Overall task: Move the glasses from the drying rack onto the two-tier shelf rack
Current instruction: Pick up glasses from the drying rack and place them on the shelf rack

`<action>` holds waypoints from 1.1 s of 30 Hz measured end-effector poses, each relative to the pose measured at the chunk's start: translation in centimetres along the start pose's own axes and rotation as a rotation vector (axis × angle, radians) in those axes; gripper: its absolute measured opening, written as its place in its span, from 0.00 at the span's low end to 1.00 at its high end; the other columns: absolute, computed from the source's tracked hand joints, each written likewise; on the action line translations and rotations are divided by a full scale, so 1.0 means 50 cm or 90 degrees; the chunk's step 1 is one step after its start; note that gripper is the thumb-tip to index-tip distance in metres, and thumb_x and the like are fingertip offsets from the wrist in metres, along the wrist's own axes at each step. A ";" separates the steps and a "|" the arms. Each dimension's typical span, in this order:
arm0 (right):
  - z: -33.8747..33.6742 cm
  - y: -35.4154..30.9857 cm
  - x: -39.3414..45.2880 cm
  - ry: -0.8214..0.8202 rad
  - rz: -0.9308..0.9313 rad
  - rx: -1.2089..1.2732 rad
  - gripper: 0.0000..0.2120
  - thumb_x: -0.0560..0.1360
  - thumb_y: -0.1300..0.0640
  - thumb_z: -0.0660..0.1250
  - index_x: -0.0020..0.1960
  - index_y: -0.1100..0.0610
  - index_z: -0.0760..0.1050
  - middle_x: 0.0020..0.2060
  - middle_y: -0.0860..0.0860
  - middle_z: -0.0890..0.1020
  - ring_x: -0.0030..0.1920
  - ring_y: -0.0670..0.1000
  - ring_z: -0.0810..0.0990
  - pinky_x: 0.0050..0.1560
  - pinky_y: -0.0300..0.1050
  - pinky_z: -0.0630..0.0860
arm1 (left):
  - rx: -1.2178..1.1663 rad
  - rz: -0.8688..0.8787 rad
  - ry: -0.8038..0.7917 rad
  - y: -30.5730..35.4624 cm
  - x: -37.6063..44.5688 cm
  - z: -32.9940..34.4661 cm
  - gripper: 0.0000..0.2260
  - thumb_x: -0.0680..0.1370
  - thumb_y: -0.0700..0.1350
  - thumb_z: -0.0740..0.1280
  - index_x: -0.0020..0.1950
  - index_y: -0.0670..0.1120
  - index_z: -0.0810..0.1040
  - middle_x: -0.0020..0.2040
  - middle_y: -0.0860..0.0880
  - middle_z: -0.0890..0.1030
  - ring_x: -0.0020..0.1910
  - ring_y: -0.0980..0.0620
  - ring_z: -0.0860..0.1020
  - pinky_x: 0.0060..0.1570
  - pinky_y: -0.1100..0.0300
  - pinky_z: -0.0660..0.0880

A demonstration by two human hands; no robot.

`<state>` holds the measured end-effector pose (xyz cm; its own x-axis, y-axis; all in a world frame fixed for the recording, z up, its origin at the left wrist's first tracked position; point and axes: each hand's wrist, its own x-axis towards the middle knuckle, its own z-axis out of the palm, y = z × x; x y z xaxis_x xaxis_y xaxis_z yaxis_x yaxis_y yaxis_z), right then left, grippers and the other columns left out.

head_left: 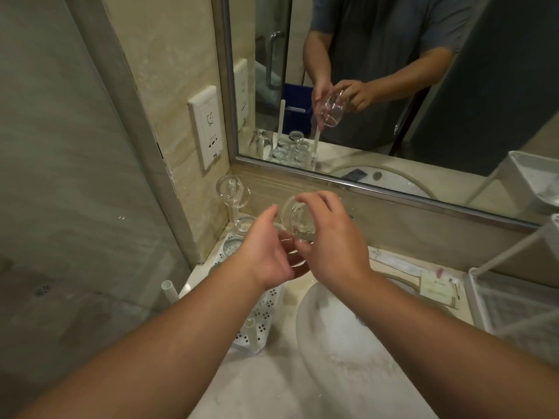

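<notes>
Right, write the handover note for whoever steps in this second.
Right hand: gripping a clear glass, lifted above the drying rack.
Left hand: open beside that glass, fingers loose; contact unclear.
Still on the rack: one glass upended on a peg at the back corner, more glasses below it.
Two-tier shelf rack stands at the right; no glass visible on it.
Left: carry this glass across the sink, then the rest.

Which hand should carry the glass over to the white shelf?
The right hand, probably. It grips the glass and the shelf rack stands on that side; the left hand is open beside it.
</notes>
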<state>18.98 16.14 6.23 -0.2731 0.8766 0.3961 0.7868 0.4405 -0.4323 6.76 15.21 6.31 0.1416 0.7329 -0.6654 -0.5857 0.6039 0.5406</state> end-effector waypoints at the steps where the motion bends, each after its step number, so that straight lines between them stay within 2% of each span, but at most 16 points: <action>1: -0.008 -0.004 -0.009 0.007 -0.012 0.001 0.30 0.66 0.55 0.77 0.63 0.40 0.69 0.60 0.42 0.70 0.48 0.49 0.78 0.35 0.47 0.77 | -0.001 -0.023 -0.013 0.000 -0.010 0.000 0.32 0.78 0.67 0.58 0.66 0.41 0.76 0.40 0.44 0.83 0.38 0.44 0.84 0.49 0.50 0.80; 3: -0.021 -0.009 -0.027 0.021 -0.033 -0.005 0.30 0.65 0.54 0.77 0.62 0.41 0.69 0.60 0.41 0.71 0.46 0.48 0.78 0.33 0.46 0.77 | -0.007 -0.055 -0.031 -0.003 -0.025 -0.001 0.35 0.76 0.70 0.58 0.64 0.41 0.78 0.44 0.43 0.85 0.44 0.43 0.84 0.54 0.50 0.79; 5: -0.031 -0.015 -0.041 0.029 -0.043 -0.012 0.32 0.63 0.55 0.78 0.62 0.41 0.69 0.59 0.40 0.70 0.45 0.47 0.78 0.32 0.46 0.77 | 0.012 -0.079 -0.042 -0.006 -0.041 -0.001 0.39 0.74 0.73 0.59 0.65 0.41 0.79 0.55 0.43 0.84 0.53 0.43 0.83 0.61 0.48 0.76; 7: -0.037 -0.021 -0.055 0.035 -0.054 -0.017 0.34 0.62 0.57 0.78 0.62 0.40 0.69 0.59 0.39 0.70 0.46 0.47 0.78 0.32 0.45 0.77 | 0.033 -0.090 -0.052 -0.010 -0.055 0.001 0.40 0.72 0.74 0.61 0.66 0.41 0.79 0.61 0.42 0.82 0.58 0.42 0.81 0.63 0.48 0.74; 9: -0.042 -0.025 -0.067 0.032 -0.056 -0.011 0.35 0.61 0.58 0.77 0.63 0.40 0.68 0.60 0.39 0.69 0.47 0.47 0.78 0.32 0.45 0.77 | 0.046 -0.096 -0.050 -0.013 -0.066 0.004 0.39 0.72 0.73 0.63 0.66 0.42 0.78 0.61 0.42 0.83 0.57 0.42 0.82 0.58 0.49 0.77; 12: -0.051 -0.027 -0.081 -0.003 -0.043 0.016 0.34 0.63 0.56 0.76 0.63 0.38 0.67 0.61 0.39 0.68 0.48 0.47 0.79 0.33 0.46 0.78 | 0.038 -0.106 -0.050 -0.019 -0.072 0.004 0.37 0.73 0.71 0.63 0.66 0.42 0.78 0.55 0.43 0.84 0.54 0.42 0.83 0.56 0.51 0.78; 14: -0.059 -0.029 -0.089 -0.028 -0.039 0.039 0.32 0.64 0.47 0.75 0.64 0.37 0.66 0.62 0.39 0.67 0.49 0.46 0.78 0.37 0.46 0.79 | 0.029 -0.108 -0.057 -0.021 -0.071 0.002 0.35 0.73 0.71 0.63 0.64 0.43 0.79 0.49 0.43 0.85 0.47 0.42 0.84 0.51 0.51 0.79; 16: -0.067 -0.034 -0.097 -0.047 -0.032 0.057 0.30 0.64 0.37 0.69 0.64 0.37 0.65 0.63 0.38 0.66 0.50 0.44 0.77 0.41 0.44 0.78 | 0.030 -0.099 -0.068 -0.024 -0.070 -0.002 0.34 0.74 0.70 0.63 0.63 0.43 0.80 0.48 0.43 0.85 0.45 0.42 0.84 0.52 0.50 0.78; 19: -0.076 -0.037 -0.106 -0.054 -0.013 0.088 0.29 0.65 0.33 0.63 0.65 0.37 0.65 0.63 0.37 0.65 0.51 0.41 0.75 0.45 0.44 0.77 | 0.051 -0.053 -0.084 -0.028 -0.070 -0.006 0.32 0.75 0.69 0.63 0.66 0.45 0.80 0.58 0.42 0.83 0.58 0.42 0.82 0.64 0.47 0.73; 20: -0.078 -0.037 -0.107 -0.051 -0.006 0.103 0.29 0.66 0.33 0.63 0.66 0.38 0.65 0.63 0.37 0.65 0.52 0.41 0.75 0.46 0.44 0.77 | 0.055 -0.030 -0.082 -0.029 -0.070 -0.005 0.32 0.75 0.68 0.65 0.68 0.46 0.78 0.63 0.42 0.81 0.61 0.42 0.80 0.64 0.45 0.74; 21: -0.081 -0.037 -0.108 -0.045 0.001 0.118 0.29 0.68 0.33 0.62 0.66 0.40 0.65 0.62 0.37 0.66 0.53 0.40 0.74 0.48 0.45 0.77 | 0.055 -0.004 -0.077 -0.029 -0.069 -0.005 0.31 0.74 0.67 0.67 0.68 0.46 0.77 0.64 0.42 0.80 0.61 0.42 0.80 0.59 0.45 0.77; 23: -0.086 -0.036 -0.107 -0.030 0.014 0.145 0.28 0.70 0.35 0.62 0.67 0.42 0.64 0.61 0.37 0.66 0.55 0.38 0.72 0.52 0.43 0.75 | 0.068 0.053 -0.055 -0.029 -0.074 -0.004 0.28 0.73 0.65 0.70 0.66 0.48 0.77 0.60 0.43 0.82 0.52 0.43 0.82 0.43 0.49 0.80; 25: -0.090 -0.036 -0.104 -0.020 0.029 0.176 0.29 0.72 0.37 0.64 0.70 0.43 0.63 0.63 0.37 0.66 0.57 0.37 0.70 0.55 0.42 0.73 | 0.087 0.102 -0.052 -0.027 -0.083 -0.001 0.25 0.72 0.63 0.72 0.63 0.50 0.79 0.57 0.45 0.84 0.44 0.46 0.84 0.37 0.52 0.79; 27: -0.095 -0.037 -0.104 -0.022 0.040 0.210 0.30 0.74 0.40 0.65 0.73 0.42 0.60 0.65 0.38 0.65 0.59 0.39 0.71 0.56 0.44 0.75 | 0.097 0.146 -0.052 -0.024 -0.095 0.003 0.22 0.70 0.61 0.74 0.59 0.51 0.81 0.55 0.47 0.84 0.41 0.48 0.85 0.34 0.54 0.79; 30: -0.099 -0.037 -0.105 -0.022 0.044 0.238 0.34 0.75 0.41 0.66 0.76 0.40 0.54 0.69 0.38 0.63 0.65 0.43 0.71 0.61 0.50 0.75 | 0.117 0.207 -0.082 -0.018 -0.110 0.009 0.25 0.64 0.57 0.78 0.59 0.51 0.81 0.55 0.48 0.85 0.45 0.47 0.85 0.37 0.53 0.80; 33: -0.096 -0.034 -0.107 -0.029 0.051 0.237 0.38 0.77 0.43 0.66 0.78 0.41 0.47 0.75 0.39 0.59 0.73 0.36 0.59 0.70 0.42 0.65 | 0.147 0.259 -0.099 -0.015 -0.125 0.015 0.23 0.70 0.49 0.77 0.65 0.54 0.79 0.60 0.53 0.83 0.43 0.54 0.85 0.36 0.56 0.80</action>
<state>21.76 9.79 8.73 -0.2500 0.9151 0.3162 0.5540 0.4031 -0.7285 6.93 10.39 10.46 0.0660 0.9514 -0.3007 -0.4281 0.2992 0.8528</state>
